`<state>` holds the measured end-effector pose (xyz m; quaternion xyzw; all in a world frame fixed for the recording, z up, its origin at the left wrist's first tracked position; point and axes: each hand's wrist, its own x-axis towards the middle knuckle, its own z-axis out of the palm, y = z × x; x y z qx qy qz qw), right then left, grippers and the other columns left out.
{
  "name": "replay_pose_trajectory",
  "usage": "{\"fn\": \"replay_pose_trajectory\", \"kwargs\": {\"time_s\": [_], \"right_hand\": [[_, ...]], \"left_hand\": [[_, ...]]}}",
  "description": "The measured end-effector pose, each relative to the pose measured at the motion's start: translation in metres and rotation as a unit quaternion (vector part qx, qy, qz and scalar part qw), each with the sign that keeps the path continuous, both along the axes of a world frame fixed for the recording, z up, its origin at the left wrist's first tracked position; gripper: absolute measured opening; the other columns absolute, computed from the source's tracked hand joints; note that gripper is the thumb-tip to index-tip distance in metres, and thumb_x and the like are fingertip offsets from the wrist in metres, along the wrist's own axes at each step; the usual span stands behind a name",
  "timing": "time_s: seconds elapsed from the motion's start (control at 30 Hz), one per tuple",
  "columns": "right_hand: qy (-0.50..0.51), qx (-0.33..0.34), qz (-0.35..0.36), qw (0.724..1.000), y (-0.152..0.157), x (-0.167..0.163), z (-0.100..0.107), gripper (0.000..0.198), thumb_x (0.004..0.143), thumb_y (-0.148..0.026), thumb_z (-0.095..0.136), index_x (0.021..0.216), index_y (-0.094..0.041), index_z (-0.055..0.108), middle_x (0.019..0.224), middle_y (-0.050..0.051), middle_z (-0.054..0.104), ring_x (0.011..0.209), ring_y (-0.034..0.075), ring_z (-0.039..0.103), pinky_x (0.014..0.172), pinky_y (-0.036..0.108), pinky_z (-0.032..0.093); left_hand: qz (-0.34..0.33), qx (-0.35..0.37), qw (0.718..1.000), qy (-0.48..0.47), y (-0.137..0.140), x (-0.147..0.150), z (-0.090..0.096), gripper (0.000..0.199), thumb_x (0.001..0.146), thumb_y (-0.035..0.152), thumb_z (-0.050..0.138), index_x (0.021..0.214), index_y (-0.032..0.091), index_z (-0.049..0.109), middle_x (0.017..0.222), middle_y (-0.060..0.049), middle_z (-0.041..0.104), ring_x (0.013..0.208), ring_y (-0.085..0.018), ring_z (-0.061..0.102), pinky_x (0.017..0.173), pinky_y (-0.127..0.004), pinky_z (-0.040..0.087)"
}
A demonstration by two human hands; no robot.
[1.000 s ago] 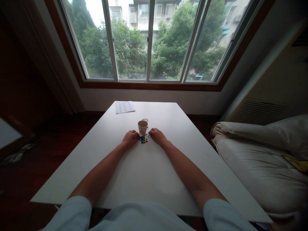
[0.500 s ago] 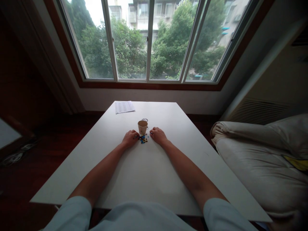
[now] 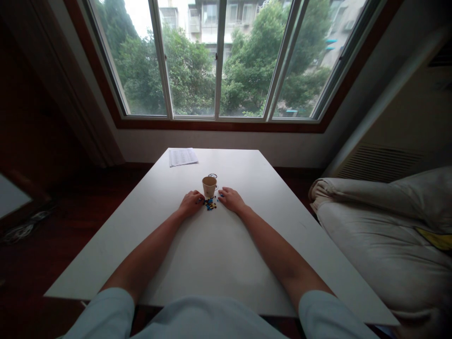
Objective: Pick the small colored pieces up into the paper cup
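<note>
As grips (image 3: 191, 202) flank pieces (image 3: 211, 205), cup (image 3: 209, 188) behind

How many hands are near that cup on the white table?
2: the left hand at the left of the small pieces, the right hand to their right.

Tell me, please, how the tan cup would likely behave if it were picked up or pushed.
The tan cup looks like paper, so it is probably light and could dent under a firm squeeze. It appears to taper toward its base, so a push near the rim might tip it.
</note>
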<state>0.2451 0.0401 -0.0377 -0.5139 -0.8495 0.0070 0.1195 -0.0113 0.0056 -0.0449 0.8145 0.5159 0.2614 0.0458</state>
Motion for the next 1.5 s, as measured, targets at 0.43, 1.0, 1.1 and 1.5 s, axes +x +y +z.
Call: {"fn": "replay_pose_trajectory", "kwargs": {"time_s": [0.43, 1.0, 1.1, 1.5], "right_hand": [[-0.029, 0.012, -0.012, 0.999, -0.015, -0.008, 0.019, 0.027, 0.100, -0.032, 0.049, 0.114, -0.021, 0.070, 0.120, 0.013, 0.063, 0.115, 0.025, 0.053, 0.093, 0.032, 0.045], [-0.042, 0.000, -0.031, 0.999, -0.016, -0.019, 0.016, 0.026, 0.096, -0.012, 0.048, 0.110, -0.019, 0.068, 0.111, 0.013, 0.063, 0.106, 0.023, 0.056, 0.089, 0.029, 0.044], [-0.040, 0.001, -0.032, 0.999, -0.015, -0.020, 0.016, 0.026, 0.094, -0.011, 0.049, 0.110, -0.019, 0.068, 0.110, 0.012, 0.064, 0.105, 0.023, 0.057, 0.087, 0.029, 0.044], [0.007, 0.000, -0.050, 0.999, -0.013, -0.014, 0.010, 0.024, 0.098, -0.029, 0.053, 0.117, -0.021, 0.065, 0.116, 0.011, 0.062, 0.111, 0.023, 0.054, 0.091, 0.029, 0.043]], "left_hand": [[0.004, -0.003, 1.000, -0.006, 0.000, 0.001, 0.000, 0.019, 0.088, 0.027, 0.061, 0.099, 0.026, 0.077, 0.104, -0.006, 0.068, 0.097, -0.022, 0.061, 0.089, -0.035, 0.049], [0.008, -0.004, 1.000, -0.005, -0.001, 0.002, 0.001, 0.020, 0.087, 0.028, 0.062, 0.099, 0.026, 0.077, 0.103, -0.007, 0.069, 0.096, -0.022, 0.061, 0.087, -0.035, 0.049], [0.007, -0.003, 1.000, -0.008, 0.000, 0.001, 0.001, 0.019, 0.088, 0.028, 0.062, 0.099, 0.026, 0.077, 0.103, -0.006, 0.069, 0.096, -0.022, 0.061, 0.088, -0.035, 0.049], [0.003, -0.004, 1.000, -0.005, 0.000, 0.001, 0.001, 0.019, 0.088, 0.028, 0.062, 0.099, 0.027, 0.077, 0.104, -0.006, 0.069, 0.096, -0.022, 0.061, 0.087, -0.034, 0.049]]}}
